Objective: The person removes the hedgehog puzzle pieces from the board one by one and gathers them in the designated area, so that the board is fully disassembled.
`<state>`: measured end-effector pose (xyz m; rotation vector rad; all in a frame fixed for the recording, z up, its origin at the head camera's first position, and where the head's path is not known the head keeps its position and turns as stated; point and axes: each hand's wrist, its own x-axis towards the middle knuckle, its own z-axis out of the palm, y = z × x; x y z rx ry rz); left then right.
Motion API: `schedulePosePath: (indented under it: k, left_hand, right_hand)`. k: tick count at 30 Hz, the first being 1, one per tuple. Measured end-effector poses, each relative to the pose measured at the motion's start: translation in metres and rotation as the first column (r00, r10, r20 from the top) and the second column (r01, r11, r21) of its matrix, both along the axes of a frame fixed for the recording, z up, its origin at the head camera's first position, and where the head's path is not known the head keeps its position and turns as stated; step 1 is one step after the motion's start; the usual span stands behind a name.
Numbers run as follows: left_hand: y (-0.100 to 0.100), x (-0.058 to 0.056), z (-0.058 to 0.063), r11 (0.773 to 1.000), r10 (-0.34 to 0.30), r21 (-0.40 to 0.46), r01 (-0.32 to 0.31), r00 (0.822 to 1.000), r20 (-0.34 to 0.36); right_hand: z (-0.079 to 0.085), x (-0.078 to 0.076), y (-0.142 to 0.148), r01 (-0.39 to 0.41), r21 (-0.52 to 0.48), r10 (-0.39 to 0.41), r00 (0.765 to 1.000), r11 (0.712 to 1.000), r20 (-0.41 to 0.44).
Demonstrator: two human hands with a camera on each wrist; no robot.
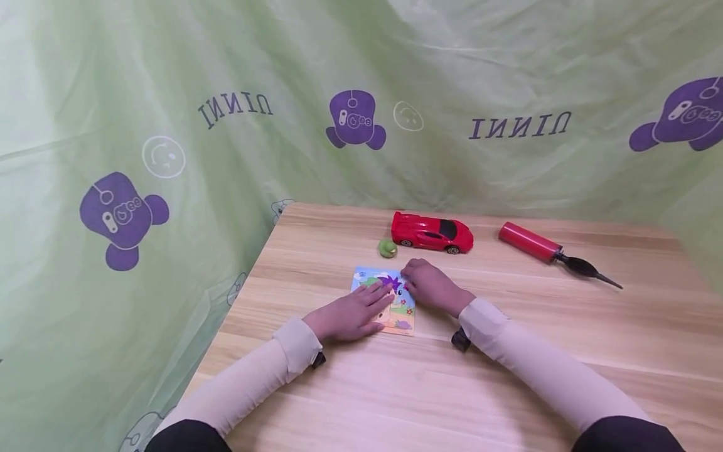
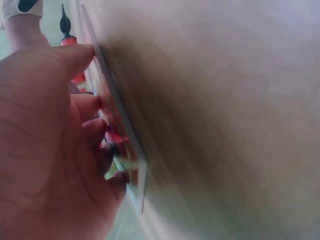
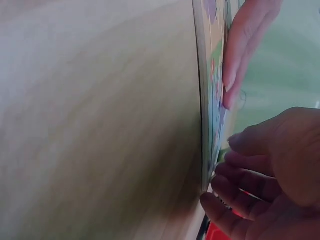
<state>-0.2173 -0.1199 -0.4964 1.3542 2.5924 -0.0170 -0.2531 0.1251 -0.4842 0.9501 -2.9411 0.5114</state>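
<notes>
A small, colourful picture puzzle board [image 1: 403, 312] with a purple-haired cartoon figure lies flat on the wooden table. My left hand [image 1: 351, 312] rests on its left and middle part, fingers spread, covering much of the picture. In the left wrist view the fingertips of the left hand [image 2: 47, 130] press on the board's face. My right hand [image 1: 435, 285] is at the board's upper right corner. The right wrist view shows the right hand [image 3: 265, 175] with loosely bent fingers beside the board's edge [image 3: 205, 110], nothing plainly pinched between them.
Just beyond the board sits a small green round object [image 1: 387, 248], close to a red toy car [image 1: 432, 233]. A red hand pump [image 1: 531, 242] with a black nozzle lies farther right on the wooden table [image 1: 361, 389]. Green printed cloth [image 1: 282, 157] hangs behind and to the left.
</notes>
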Motion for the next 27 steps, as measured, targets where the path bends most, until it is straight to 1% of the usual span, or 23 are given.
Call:
schedulePosePath:
  k: [5, 9, 13, 20, 27]
  left_hand:
    - [-0.001, 0.000, -0.002, 1.000, 0.021, 0.004, -0.021, 1.000, 0.006]
    - [0.000, -0.001, 0.001, 0.999, 0.029, -0.019, -0.029, 1.000, 0.012]
    - [0.002, 0.000, 0.005, 0.999, 0.034, -0.036, -0.033, 0.999, 0.029]
    - [0.006, 0.003, 0.013, 0.998, 0.061, -0.037, -0.058, 0.995, 0.073]
    - [0.006, 0.003, 0.012, 0.996, 0.077, -0.061, -0.072, 0.994, 0.073]
  right_hand:
    - [0.000, 0.001, -0.005, 0.006, 0.034, -0.005, 1.000, 0.999, -0.016]
    - [0.000, 0.001, -0.008, 0.005, 0.043, -0.003, 0.999, 0.999, -0.032]
    - [-0.002, 0.000, -0.009, 0.015, 0.034, -0.014, 1.000, 0.999, -0.022]
    - [0.002, -0.002, -0.013, 0.078, -0.012, -0.077, 0.996, 0.997, 0.052]
    - [0.007, -0.002, -0.018, 0.106, 0.007, -0.107, 0.991, 0.994, 0.085]
